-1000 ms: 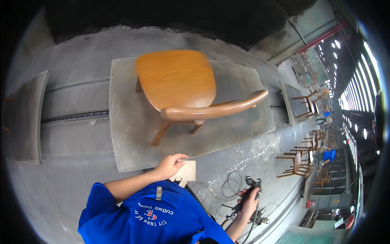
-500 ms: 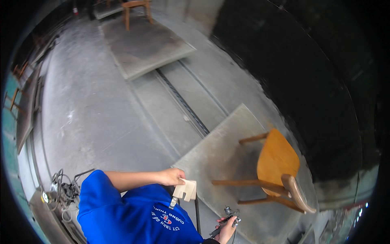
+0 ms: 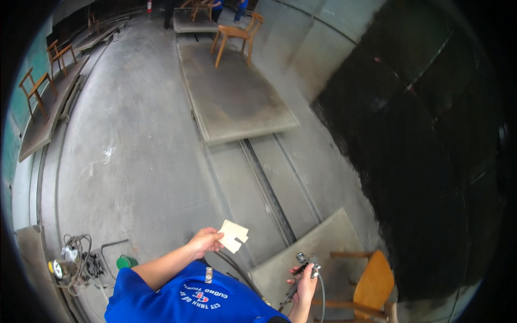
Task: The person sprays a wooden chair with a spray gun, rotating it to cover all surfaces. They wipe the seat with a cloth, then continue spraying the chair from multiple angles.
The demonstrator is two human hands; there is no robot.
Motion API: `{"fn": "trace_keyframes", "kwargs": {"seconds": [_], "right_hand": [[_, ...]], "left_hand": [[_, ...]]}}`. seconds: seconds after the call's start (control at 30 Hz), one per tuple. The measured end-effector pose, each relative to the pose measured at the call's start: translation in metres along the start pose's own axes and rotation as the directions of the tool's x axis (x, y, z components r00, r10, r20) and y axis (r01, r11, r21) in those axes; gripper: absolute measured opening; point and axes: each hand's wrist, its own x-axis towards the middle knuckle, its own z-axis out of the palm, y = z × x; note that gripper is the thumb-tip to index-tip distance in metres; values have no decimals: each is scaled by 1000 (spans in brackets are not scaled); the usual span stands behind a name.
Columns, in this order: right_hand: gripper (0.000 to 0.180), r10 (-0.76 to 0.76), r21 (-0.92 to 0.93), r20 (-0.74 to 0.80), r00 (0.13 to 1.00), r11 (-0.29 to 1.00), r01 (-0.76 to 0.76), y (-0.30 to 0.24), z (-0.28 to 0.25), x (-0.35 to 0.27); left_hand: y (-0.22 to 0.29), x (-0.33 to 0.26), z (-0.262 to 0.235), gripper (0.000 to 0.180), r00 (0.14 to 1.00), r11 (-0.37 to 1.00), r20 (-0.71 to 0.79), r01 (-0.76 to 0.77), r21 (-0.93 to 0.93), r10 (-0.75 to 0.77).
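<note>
Standing between chairs, the left hand [image 3: 204,242] pinches a notched card [image 3: 233,236]; the right hand [image 3: 305,281] grips what looks like a spray gun [image 3: 301,269], needing aim at the wooden chair [image 3: 371,285].

even daylight | soft shadows | fisheye bend, dark rim | sharp

Grey concrete workshop floor with wooden chairs.
Flat platforms [image 3: 237,102] carry chairs [image 3: 234,39]; a floor rail [image 3: 269,188] runs between; dark wall [image 3: 431,161] right.
</note>
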Motion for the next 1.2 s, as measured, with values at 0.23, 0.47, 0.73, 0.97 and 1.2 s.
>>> {"fn": "trace_keyframes", "kwargs": {"seconds": [0.23,0.47,0.73,0.97,1.2], "right_hand": [[48,-12,-58,346,938,998,34,-75,248,59],[52,-81,-17,612,786,993,115,-122,409,94],[53,110,-35,702,703,992,-120,-137,566,191],[44,182,-94,835,520,977,-191,-180,748,261],[43,262,-253,960,97,963,-93,-207,931,244]], "left_hand": [[117,74,-114,35,999,915,-16,-34,-401,30],[137,160,-158,40,993,992,10,-120,27,119],[185,231,-254,31,933,910,-237,-168,378,270],[363,216,-315,16,539,780,-610,-582,228,581],[476,194,-374,14,208,697,-800,-640,323,562]]}}
